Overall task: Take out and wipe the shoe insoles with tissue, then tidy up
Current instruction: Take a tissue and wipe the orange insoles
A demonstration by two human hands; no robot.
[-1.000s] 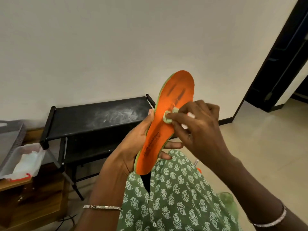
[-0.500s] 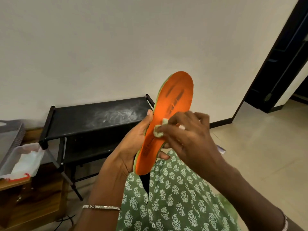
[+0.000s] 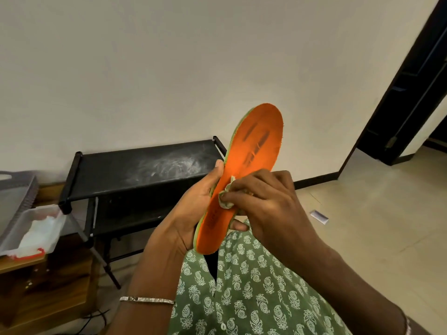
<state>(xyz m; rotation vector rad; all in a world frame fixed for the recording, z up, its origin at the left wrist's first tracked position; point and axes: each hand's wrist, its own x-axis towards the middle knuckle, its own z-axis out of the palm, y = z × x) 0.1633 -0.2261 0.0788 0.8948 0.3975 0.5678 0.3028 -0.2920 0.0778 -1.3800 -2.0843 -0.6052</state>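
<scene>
At the far left, a clear plastic tub point(image 3: 14, 228) holding white tissue was seen on a wooden surface point(image 3: 21, 265), with a black shoe rack point(image 3: 135, 170) just to its right against the wall.

In the middle, the orange insole point(image 3: 254, 146) was held up over the lap, clear of any support, its orange face turned to the camera. Its long axis ran from the heel, low and near, up and slightly rightward to the toe, high and far. The lower half was gripped by the left hand point(image 3: 191, 213). The thumb was laid along the left edge and the fingers point(image 3: 238, 225) were wrapped behind, their tips showing at the right edge.

A crumpled tissue wad point(image 3: 226, 201) was pinched in the curled fingers of the right hand point(image 3: 268, 201) and pressed against the orange face about midway along. From those fingers the dark streaks on the forefoot lay up and away toward the toe, while the printed heel area lay below, toward the lap. The wiping was judged to be under way. The stained forefoot was judged most in need of the next strokes, to be run along the long axis by the right hand, the nearer of the two to it.

Farther right, a small scrap of paper point(image 3: 319, 216) lay on the tiled floor point(image 3: 362, 238).
</scene>
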